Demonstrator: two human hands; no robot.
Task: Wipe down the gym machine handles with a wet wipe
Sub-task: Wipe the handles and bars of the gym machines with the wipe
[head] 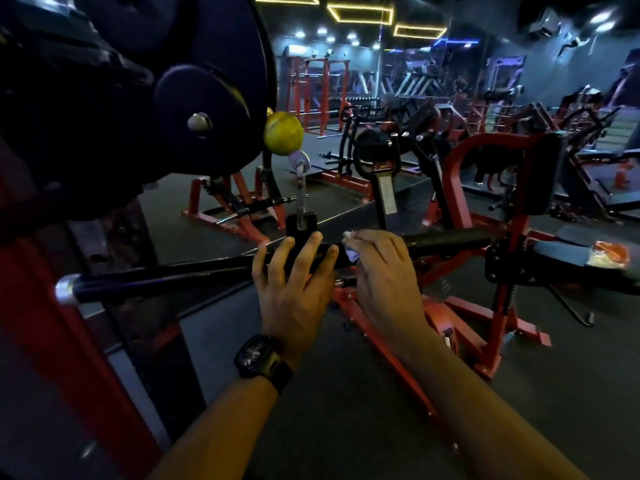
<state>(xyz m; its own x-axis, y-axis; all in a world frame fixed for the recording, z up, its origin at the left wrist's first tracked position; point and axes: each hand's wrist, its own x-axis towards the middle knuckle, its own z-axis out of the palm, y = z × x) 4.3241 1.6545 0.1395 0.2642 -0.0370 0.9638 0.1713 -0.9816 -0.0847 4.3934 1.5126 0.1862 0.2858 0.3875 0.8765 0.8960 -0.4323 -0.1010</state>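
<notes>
Your left hand (294,289) lies flat over the black handle bar (173,278). Its fingers (313,244) are nearly straight and slightly spread, with their tips reaching across the top of the bar and the thumb out to the left side. They rest on the bar rather than curl round it. Your right hand (384,271) sits just beside it, the two almost touching. Its fingers (381,241) are bent and pressed together over the wet wipe (351,255), holding it down on the bar.

The wipe is a small crumpled wad, pale white to lilac in this light. It is mostly hidden under your right palm, with one bit showing at the finger side and one towards your left hand. The bar runs slantwise from a chrome end cap (65,289) at the left up to the red frame (493,308) at the right, and you are at its middle. A dark watch (263,362) is on your left wrist. Large dark weight plates (207,98) hang above left, with a yellow ball (283,133) at their edge.
</notes>
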